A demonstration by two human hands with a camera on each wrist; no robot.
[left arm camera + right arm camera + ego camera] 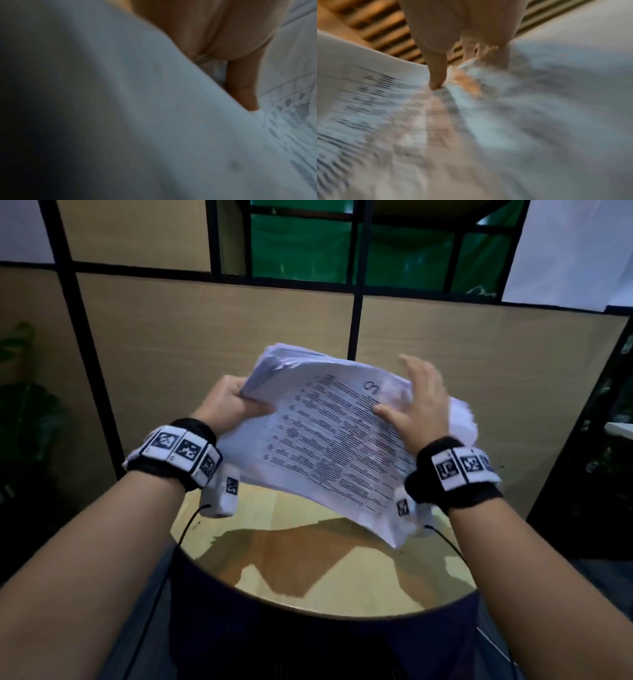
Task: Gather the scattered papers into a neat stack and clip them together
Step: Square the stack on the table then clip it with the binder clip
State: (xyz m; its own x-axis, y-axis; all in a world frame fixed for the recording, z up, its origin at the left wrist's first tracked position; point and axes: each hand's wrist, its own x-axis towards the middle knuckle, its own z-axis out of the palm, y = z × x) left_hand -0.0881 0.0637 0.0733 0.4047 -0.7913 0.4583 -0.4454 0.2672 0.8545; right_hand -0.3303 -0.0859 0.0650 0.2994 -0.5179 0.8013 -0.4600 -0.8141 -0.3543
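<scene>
Papers (318, 440) held above round table (308, 587), edges uneven. Our left hand (229, 402) pinches left edge; right hand (419, 402) spread on top. We should tap edges square before clipping.

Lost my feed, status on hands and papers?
Left hand grips papers off the table. Right hand open on top sheet. Edges uneven; no clip seen.
</scene>
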